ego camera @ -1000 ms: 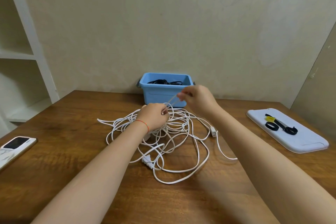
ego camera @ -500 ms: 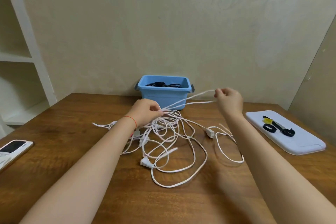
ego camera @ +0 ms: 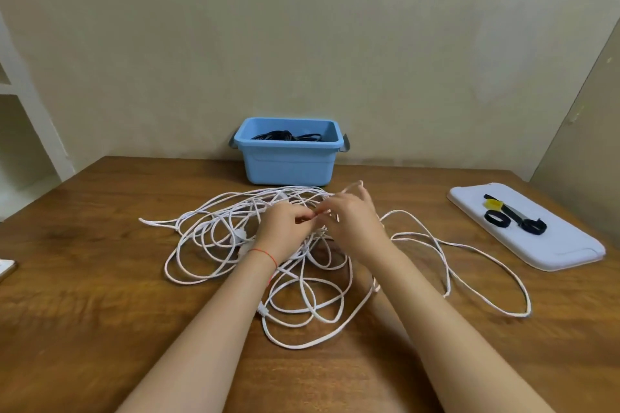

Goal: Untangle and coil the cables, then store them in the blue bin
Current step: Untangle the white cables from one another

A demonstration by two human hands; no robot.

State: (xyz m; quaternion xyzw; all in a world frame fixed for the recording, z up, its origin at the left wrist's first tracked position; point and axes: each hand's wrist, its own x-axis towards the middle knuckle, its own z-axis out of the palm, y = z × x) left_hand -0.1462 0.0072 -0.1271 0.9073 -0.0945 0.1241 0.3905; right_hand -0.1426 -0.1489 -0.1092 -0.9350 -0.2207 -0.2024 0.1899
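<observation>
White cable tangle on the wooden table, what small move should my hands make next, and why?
Probably draw the strand pinched between the left hand and right hand outward to the right: the white cable tangle lies in crossed loops, uncoiled, outside the blue plastic bin.

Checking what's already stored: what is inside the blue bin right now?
A dark bundle of black cable lies inside the blue bin. The bin's front wall hides its floor, so anything lower down cannot be seen.
</observation>
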